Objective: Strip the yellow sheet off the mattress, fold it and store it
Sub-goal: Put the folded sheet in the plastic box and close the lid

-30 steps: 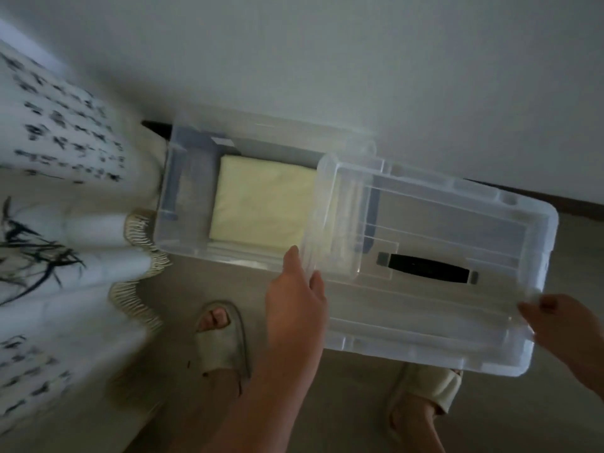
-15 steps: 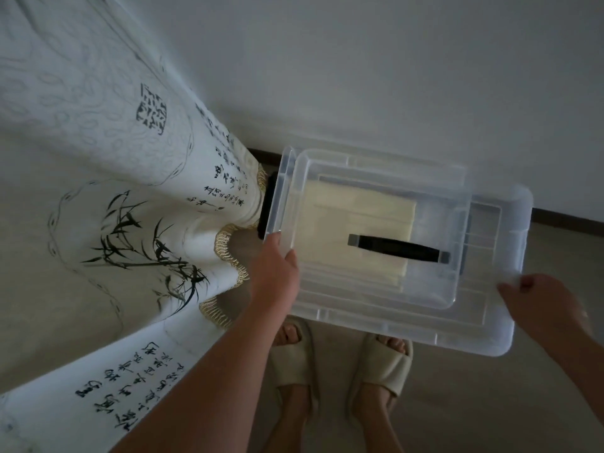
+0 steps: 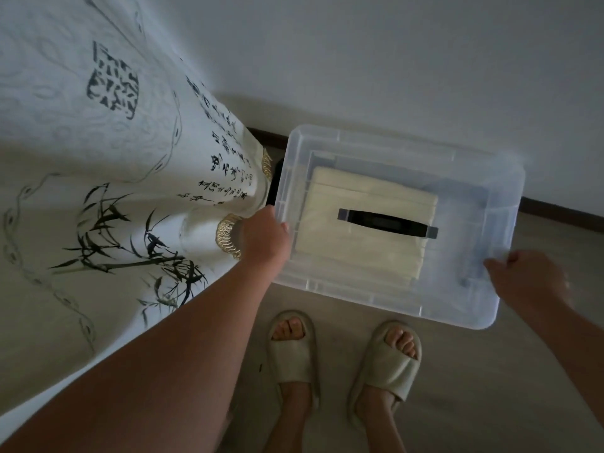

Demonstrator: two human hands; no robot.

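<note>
The yellow sheet (image 3: 366,223) lies folded inside the clear box (image 3: 503,299) on the floor. The lid (image 3: 392,148) sits on top. The left hand (image 3: 266,238) holds the lid's left edge. The right hand (image 3: 526,279) holds its right edge. If one side stays up, the lid may not click down.
</note>
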